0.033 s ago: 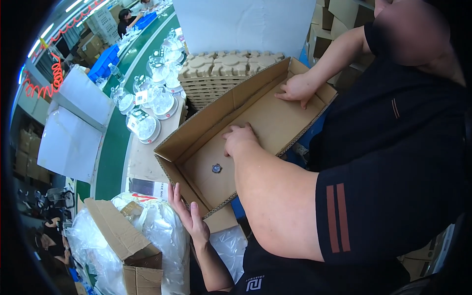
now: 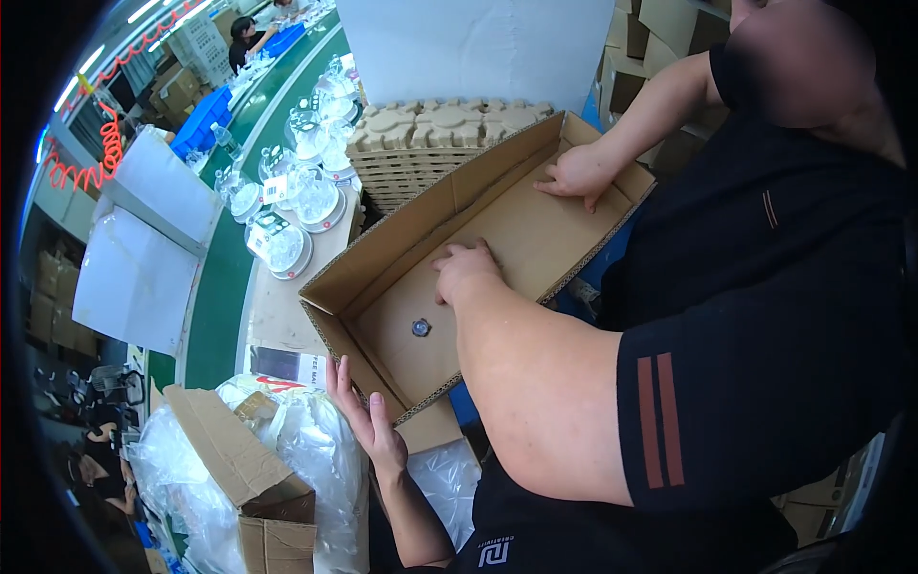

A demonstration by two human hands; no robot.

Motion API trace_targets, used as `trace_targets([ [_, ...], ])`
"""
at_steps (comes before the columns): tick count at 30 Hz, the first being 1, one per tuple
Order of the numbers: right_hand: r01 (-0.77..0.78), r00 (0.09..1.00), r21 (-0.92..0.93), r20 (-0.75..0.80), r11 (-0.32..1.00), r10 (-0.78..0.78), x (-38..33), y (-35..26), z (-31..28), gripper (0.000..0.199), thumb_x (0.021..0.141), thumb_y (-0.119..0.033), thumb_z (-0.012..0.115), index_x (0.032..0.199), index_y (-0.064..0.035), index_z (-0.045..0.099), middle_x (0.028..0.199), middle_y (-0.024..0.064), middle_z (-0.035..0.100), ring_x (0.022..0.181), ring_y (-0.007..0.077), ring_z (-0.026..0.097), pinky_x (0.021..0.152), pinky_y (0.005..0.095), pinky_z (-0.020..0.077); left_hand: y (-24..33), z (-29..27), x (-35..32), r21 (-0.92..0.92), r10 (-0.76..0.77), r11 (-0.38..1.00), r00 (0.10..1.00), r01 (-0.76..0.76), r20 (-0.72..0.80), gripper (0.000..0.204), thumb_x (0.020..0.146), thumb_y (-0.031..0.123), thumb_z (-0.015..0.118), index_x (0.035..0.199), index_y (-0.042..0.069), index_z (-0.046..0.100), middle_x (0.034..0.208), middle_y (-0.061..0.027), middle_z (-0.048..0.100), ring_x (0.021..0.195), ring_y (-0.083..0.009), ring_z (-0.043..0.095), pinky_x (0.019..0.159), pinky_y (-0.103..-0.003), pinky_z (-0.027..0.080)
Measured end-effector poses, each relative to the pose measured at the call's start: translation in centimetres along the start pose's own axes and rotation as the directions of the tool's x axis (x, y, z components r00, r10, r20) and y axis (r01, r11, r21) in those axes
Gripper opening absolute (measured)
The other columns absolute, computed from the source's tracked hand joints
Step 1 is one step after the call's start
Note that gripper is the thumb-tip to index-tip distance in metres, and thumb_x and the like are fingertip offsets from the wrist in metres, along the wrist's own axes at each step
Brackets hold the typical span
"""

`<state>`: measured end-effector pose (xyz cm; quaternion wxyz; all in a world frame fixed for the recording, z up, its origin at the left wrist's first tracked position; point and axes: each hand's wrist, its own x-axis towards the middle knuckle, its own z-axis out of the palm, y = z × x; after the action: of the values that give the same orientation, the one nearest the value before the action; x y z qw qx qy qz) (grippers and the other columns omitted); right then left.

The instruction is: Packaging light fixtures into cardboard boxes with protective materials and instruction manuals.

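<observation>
My left hand [image 2: 371, 426] is at the near-left end of a long, open cardboard box [image 2: 392, 263]. Its fingers are stretched and the thumb stands apart, against or very close to the outside of the box's end wall. A small, dark, roundish piece with a shiny middle [image 2: 421, 328] lies on the box floor; its kind is unclear. Both hands of a co-worker reach into the box: one hand [image 2: 467, 268] rests on the floor near the middle, the other hand [image 2: 577, 175] near the far end. My right hand does not show.
Several clear domed items with white bases [image 2: 282, 251] stand along a green conveyor [image 2: 225, 273]. Behind the box are stacked moulded pulp trays [image 2: 449, 129]. At lower left, plastic bags [image 2: 339, 459] surround an open carton [image 2: 229, 445]. The co-worker's black-sleeved arm [image 2: 535, 402] crosses the right side.
</observation>
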<state>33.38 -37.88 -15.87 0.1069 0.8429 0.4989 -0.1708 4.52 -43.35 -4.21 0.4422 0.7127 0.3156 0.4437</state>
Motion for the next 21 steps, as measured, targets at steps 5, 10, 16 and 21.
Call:
trace_targets([
  [5,0.104,0.975,-0.119,0.206,0.987,-0.078,-7.4,-3.0,-8.4,0.065,0.089,-0.040,0.067,0.149,-0.0301,0.043,0.160,0.0014,0.031,0.151,0.0172,0.018,0.121,0.0524,0.0188,-0.9,-1.2,-0.4,0.005,-0.005,1.000,1.000,0.005,-0.025,0.057,0.095,0.021,0.047,0.147,0.000,0.039,0.161,-0.0183,0.021,0.149,-0.0329,0.019,0.120,-0.046,0.012],
  [10,0.048,0.986,0.058,0.155,0.997,-0.056,-7.6,-1.5,-10.4,0.052,0.088,-0.035,0.067,0.139,-0.0316,0.056,0.153,0.0024,0.043,0.144,0.0208,0.033,0.113,0.0455,0.0362,-0.7,-1.3,-0.3,0.017,-0.007,1.000,0.999,0.008,-0.036,0.057,0.095,0.022,0.047,0.147,0.000,0.039,0.160,-0.0184,0.021,0.149,-0.0331,0.019,0.120,-0.046,0.012],
  [16,-0.013,1.000,-0.077,0.023,0.997,0.015,-5.2,4.2,-8.5,0.040,0.088,-0.030,0.065,0.128,-0.0305,0.065,0.142,0.0006,0.052,0.133,0.0221,0.047,0.104,0.0397,0.0458,-0.6,-0.4,-0.6,0.015,-0.019,1.000,1.000,0.019,-0.012,0.058,0.094,0.025,0.047,0.147,0.001,0.039,0.160,-0.0189,0.020,0.149,-0.0339,0.019,0.120,-0.048,0.013],
  [21,0.005,0.999,-0.094,0.044,0.996,-0.001,-5.8,3.4,-8.6,0.038,0.088,-0.028,0.066,0.126,-0.0286,0.066,0.141,0.0005,0.053,0.133,0.0219,0.047,0.103,0.0399,0.0456,0.2,-0.2,-0.4,-0.003,-0.009,1.000,1.000,0.009,0.000,0.058,0.094,0.025,0.047,0.147,0.002,0.039,0.160,-0.0194,0.020,0.149,-0.0343,0.018,0.120,-0.048,0.013],
])
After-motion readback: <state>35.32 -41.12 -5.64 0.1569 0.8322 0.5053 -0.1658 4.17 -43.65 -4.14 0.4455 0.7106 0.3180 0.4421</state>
